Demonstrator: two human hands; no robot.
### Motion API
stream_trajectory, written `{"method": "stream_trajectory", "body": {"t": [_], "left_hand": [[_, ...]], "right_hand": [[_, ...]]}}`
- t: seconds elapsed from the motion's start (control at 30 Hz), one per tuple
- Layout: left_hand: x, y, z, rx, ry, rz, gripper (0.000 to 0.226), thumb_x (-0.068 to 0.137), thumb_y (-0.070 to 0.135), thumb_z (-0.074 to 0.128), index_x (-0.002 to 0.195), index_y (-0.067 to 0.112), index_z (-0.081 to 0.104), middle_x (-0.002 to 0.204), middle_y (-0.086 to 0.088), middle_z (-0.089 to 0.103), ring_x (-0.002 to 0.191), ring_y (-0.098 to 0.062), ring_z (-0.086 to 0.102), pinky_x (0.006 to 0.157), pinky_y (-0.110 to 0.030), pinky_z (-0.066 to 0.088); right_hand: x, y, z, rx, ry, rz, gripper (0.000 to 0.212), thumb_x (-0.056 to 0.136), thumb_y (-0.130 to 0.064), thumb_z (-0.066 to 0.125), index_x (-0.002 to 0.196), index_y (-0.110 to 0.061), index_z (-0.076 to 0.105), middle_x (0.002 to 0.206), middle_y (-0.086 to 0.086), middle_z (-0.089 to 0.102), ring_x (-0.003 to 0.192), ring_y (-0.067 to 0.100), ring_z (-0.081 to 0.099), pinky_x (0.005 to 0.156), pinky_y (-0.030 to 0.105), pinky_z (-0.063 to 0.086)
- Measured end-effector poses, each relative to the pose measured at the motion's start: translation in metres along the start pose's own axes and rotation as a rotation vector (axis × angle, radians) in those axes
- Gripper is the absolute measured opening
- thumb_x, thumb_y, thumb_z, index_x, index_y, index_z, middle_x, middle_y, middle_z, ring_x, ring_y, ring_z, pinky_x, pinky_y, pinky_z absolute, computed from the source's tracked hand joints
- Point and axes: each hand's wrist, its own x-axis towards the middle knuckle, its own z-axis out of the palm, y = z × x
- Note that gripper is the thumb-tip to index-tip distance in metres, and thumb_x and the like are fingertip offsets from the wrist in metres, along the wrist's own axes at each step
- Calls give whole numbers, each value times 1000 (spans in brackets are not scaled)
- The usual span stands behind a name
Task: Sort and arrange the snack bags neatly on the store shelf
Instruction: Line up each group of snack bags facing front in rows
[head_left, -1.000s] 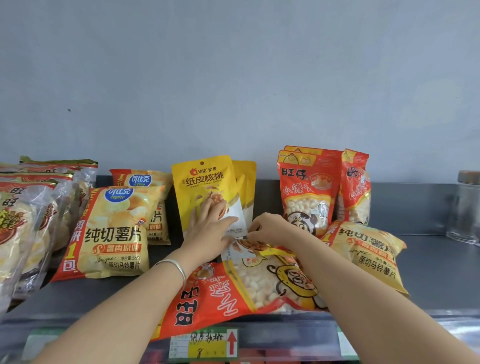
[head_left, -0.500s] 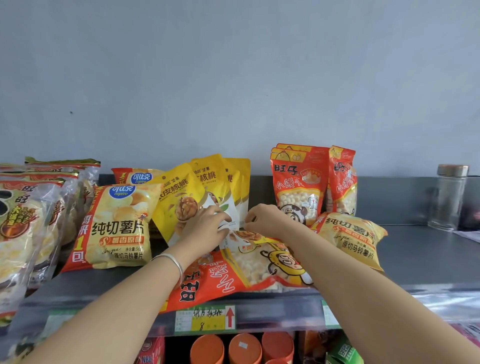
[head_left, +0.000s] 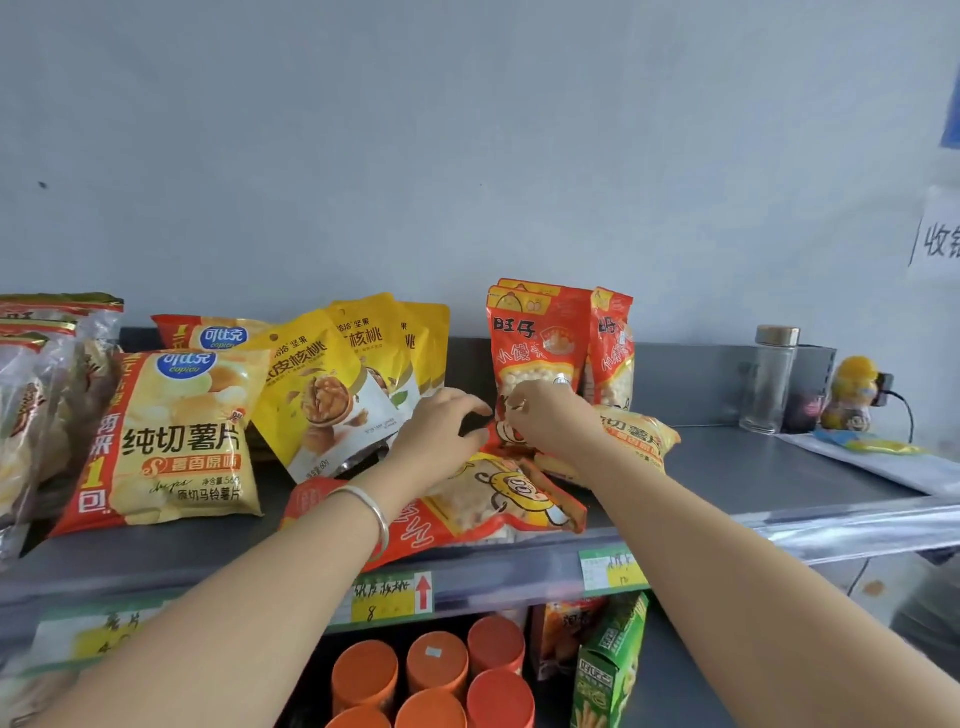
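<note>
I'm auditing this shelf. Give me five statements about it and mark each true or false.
1. A red bag lies flat at the front edge of the shelf. True.
2. The glass bottle stands left of the chip bag. False: it stands far right.
3. The yellow bags lean between the chip bag and the upright red bags. True.
4. The tubs below have green lids. False: orange.
5. A bracelet sits on the wrist of the left hand. True.
</note>
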Motion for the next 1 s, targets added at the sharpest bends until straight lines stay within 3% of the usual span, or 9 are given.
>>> {"method": "stream_trajectory", "body": {"t": [0.2, 0.37, 0.47, 0.53, 0.67, 0.73, 0.83, 0.93, 1.0], "left_hand": [[10, 33, 15, -65, -115, -27, 43, 93, 28, 55, 134, 21, 47, 141, -7, 40, 129, -22, 41, 103, -30, 33], [32, 69, 42, -94, -221, -88, 52, 94, 30, 53, 142, 19, 36, 146, -8, 35, 132, -23, 39, 98, -26, 33], [48, 89, 66, -101, -313, -177, 60, 94, 36, 52, 147, 19, 27, 152, -5, 30, 136, -23, 35, 104, -30, 33], [56, 99, 82, -134, -346, -255, 66, 94, 39, 51, 149, 18, 22, 154, -3, 26, 139, -22, 31, 111, -33, 30], [67, 119, 103, -272, -373, -390, 64, 95, 43, 47, 148, 18, 23, 151, 1, 30, 135, -17, 33, 103, -24, 27], [69, 134, 114, -359, -406, -393, 58, 95, 40, 48, 145, 19, 28, 139, 4, 39, 122, -10, 38, 93, -19, 27], [76, 150, 139, -410, -402, -392, 85, 87, 43, 62, 151, 25, 9, 150, 2, 28, 135, -16, 30, 106, -25, 25], [87, 164, 168, -396, -414, -383, 107, 76, 49, 72, 149, 38, -5, 158, -4, 8, 143, -24, 17, 113, -34, 22], [94, 176, 183, -411, -405, -349, 109, 72, 50, 75, 148, 39, -3, 156, -4, 14, 141, -24, 22, 112, -35, 24]], "right_hand": [[1, 46, -11, -12, 118, 168, 31, 93, -32, 48, 121, -22, 59, 125, 6, 55, 117, 33, 49, 95, 46, 43], [4, 105, -20, 95, 94, 421, 34, 91, -34, 50, 122, -23, 54, 134, 10, 39, 127, 38, 36, 99, 53, 37], [11, 145, -25, 214, 15, 516, 44, 89, -39, 52, 128, -17, 46, 140, 13, 29, 124, 42, 39, 96, 49, 42], [14, 167, -24, 363, -59, 559, 65, 89, -46, 54, 142, -15, 32, 144, 17, 25, 120, 41, 45, 93, 46, 46], [18, 190, -17, 823, -245, 593, 79, 88, -48, 58, 149, -21, 16, 130, 13, 44, 101, 33, 61, 73, 44, 58], [25, 197, -19, 769, -285, 499, 80, 87, -48, 58, 149, -16, 19, 127, 10, 51, 103, 26, 59, 75, 38, 55], [40, 218, -26, 610, -267, 408, 77, 76, -55, 59, 139, -14, 39, 126, 10, 56, 109, 27, 59, 93, 43, 51], [47, 248, -31, 548, -227, 394, 65, 76, -50, 55, 129, -12, 51, 122, 13, 59, 106, 29, 61, 83, 39, 54], [45, 263, -36, 527, -188, 391, 54, 82, -44, 51, 125, -12, 51, 120, 11, 59, 98, 26, 61, 68, 33, 50]]}}
